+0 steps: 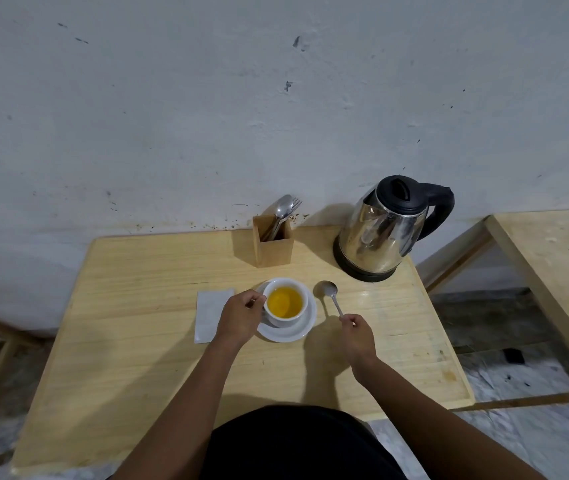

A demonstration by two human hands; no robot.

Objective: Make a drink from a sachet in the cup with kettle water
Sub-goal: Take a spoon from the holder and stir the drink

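Wooden table (144,341): bears all items; far edge against wall.

Electric kettle (385,233): steel, black lid shut, on its base, back right, well apart from cup. Risk: low.

Wooden cutlery holder (273,241): upright, w/ spoons + fork, behind cup.

Saucer (298,331): white, under cup. Risk: slides if cup gets pushed.

Napkin (209,313): white, flat, just left of saucer, partly under left hand.

Cup (286,303): white, on saucer, yellow drink inside, fairly full. Risk: slosh over rim if jolted.

Left hand (240,317): fingers closed at cup's left side, prob. on handle (hidden).

Right hand (357,336): pinching teaspoon (331,295) by handle end; bowl just right of saucer, whether touching table unclear. Risk: wet bowl drips.
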